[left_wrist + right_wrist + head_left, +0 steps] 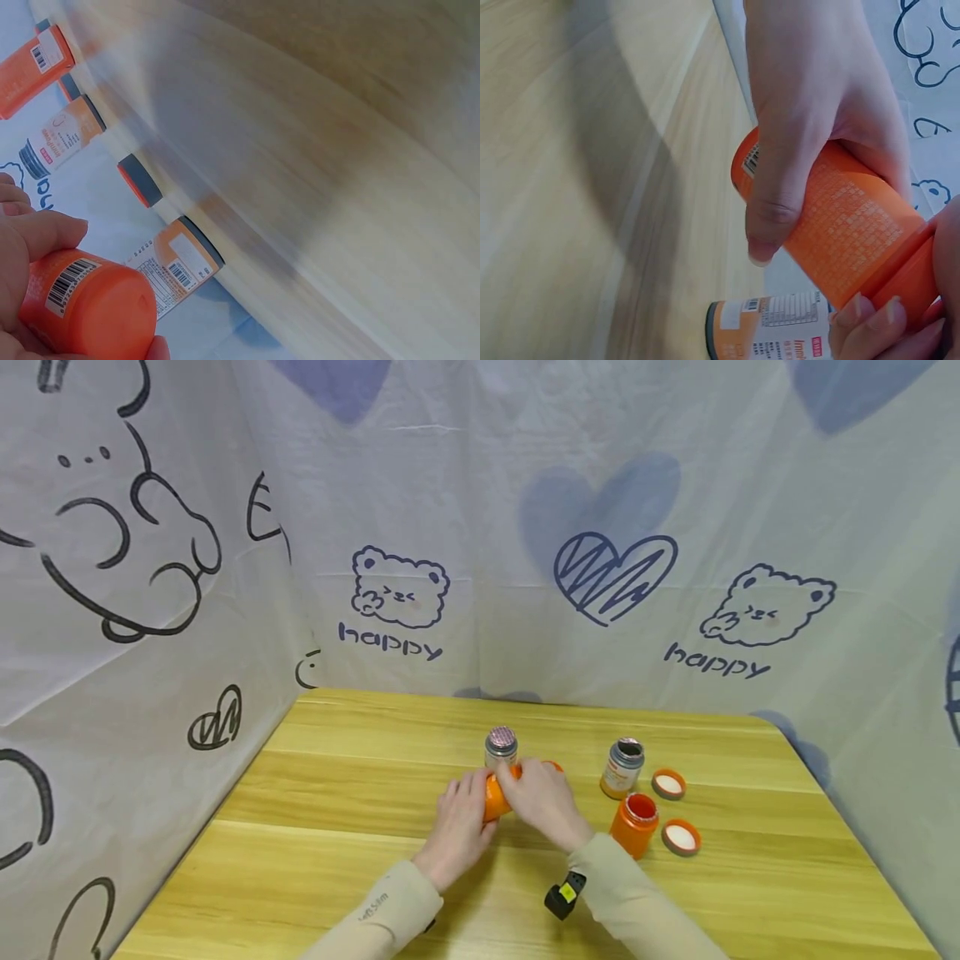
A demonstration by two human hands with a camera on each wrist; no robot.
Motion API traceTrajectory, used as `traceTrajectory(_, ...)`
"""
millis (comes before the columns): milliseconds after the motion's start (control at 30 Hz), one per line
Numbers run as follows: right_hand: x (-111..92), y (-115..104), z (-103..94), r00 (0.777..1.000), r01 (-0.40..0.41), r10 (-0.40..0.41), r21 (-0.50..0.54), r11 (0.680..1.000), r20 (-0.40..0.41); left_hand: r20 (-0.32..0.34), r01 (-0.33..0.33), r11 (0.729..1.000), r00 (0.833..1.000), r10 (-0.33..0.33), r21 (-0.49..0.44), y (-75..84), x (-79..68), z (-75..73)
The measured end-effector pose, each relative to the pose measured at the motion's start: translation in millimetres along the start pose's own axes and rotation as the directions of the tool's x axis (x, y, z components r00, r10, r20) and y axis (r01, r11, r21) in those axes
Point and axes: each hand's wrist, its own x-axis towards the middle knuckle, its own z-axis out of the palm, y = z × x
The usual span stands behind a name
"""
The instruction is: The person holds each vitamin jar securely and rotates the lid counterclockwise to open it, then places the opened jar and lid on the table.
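Both hands are on an orange bottle (495,799), which is tilted above the table. My left hand (459,827) grips its body, leaving the rounded base (116,319) and a barcode uncovered in the left wrist view. At the other end, the fingers of my right hand (546,802) are curled round the bottle's top, seen at the edge of the right wrist view; they cover most of it. Just behind the hands stands a grey and orange bottle (501,745) with a foil seal on its mouth. Beside it lies an orange lid (554,766), partly hidden by the right hand.
To the right stand a grey and orange bottle (622,770) and an orange bottle (633,827), both uncapped. Two lids, an upper one (668,784) and a lower one (681,837), lie beside them. A printed curtain (480,527) hangs behind the wooden table (337,785).
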Motion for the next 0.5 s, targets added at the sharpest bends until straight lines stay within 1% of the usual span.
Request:
traceTrajectory(133,-0.4,3.4,2.4,0.998,0.055,-0.055,-0.009,0.998,-0.009,0.012,-0.014,1.0,1.0,0.014,-0.009,-1.2,-0.7,0.8)
traceTrajectory(267,-1.2,7.3,6.0,0.992,0.12,-0.121,-0.021,0.993,-0.021,0.049,-0.022,0.998,0.998,0.024,-0.051,-3.4,-1.1,0.3)
traceTrajectory(400,-2.6,11.3,9.9,0.986,0.166,-0.167,-0.027,0.986,-0.031,0.114,-0.036,0.993,0.992,0.048,-0.109,-6.9,-1.6,-2.3)
traceTrajectory(500,-4.1,14.2,12.6,0.972,0.23,-0.232,-0.053,0.972,-0.037,0.181,-0.031,0.984,0.982,0.063,-0.175,-10.7,-1.9,-6.0)
